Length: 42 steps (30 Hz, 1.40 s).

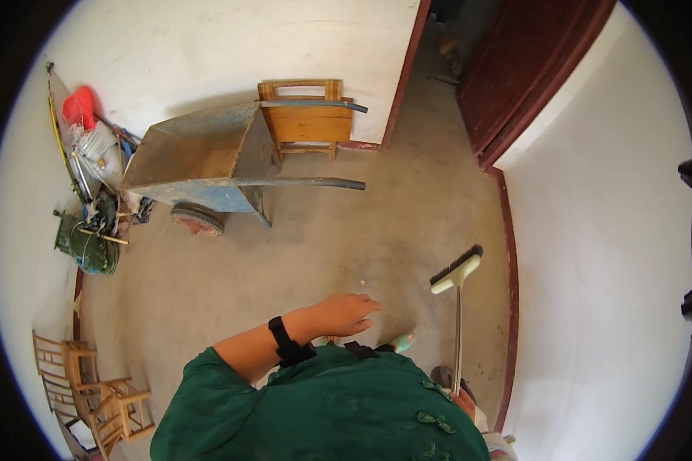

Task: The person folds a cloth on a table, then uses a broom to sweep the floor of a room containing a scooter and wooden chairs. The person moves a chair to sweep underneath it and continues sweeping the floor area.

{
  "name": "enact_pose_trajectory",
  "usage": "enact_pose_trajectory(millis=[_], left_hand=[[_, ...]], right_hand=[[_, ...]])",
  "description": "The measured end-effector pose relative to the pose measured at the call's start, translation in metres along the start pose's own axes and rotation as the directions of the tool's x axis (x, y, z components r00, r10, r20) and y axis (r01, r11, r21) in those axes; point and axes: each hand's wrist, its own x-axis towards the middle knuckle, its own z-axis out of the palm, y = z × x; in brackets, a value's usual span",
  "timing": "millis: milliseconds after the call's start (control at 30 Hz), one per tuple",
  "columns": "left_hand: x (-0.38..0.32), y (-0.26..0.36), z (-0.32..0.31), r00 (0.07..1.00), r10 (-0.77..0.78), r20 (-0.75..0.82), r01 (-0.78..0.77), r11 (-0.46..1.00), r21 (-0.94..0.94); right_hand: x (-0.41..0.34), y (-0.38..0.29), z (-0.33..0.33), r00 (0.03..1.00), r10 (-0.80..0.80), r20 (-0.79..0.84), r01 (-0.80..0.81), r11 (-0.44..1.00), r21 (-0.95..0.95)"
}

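My left hand is held in front of my waist over the concrete floor, fingers and thumb apart, with nothing in it. A black band is around that wrist. Low at my right side, my right hand is partly hidden by my green shirt and grips the metal handle of a broom. The broom's pale head with dark bristles points away from me, its bristles facing up and to the left.
A metal wheelbarrow stands by the far wall, before a folded wooden table. Assorted clutter fills the left corner. Wooden chairs stand lower left. A dark red door is ajar at a doorway. A white wall bounds the right.
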Motion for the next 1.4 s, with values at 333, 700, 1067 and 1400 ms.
enact_pose_trajectory(millis=[333,700,1067,1400], left_hand=[[0.14,0.016,-0.001,0.972,-0.232,0.041,0.234,0.971,-0.053],[0.275,0.015,-0.021,0.885,-0.465,0.038,0.462,0.861,-0.212],[0.451,-0.1,-0.074,0.939,-0.34,0.047,0.343,0.928,-0.147],[0.631,-0.178,-0.131,0.99,-0.115,0.086,0.133,0.957,-0.257]], right_hand=[[0.163,-0.078,-0.113,0.991,0.013,0.136,0.016,0.977,-0.212],[0.317,-0.258,-0.171,0.981,0.071,0.179,-0.12,0.953,0.279],[0.461,-0.365,-0.164,0.988,0.023,0.153,-0.029,0.999,0.039],[0.512,-0.461,-0.156,0.95,0.093,0.299,0.038,0.913,-0.405]])
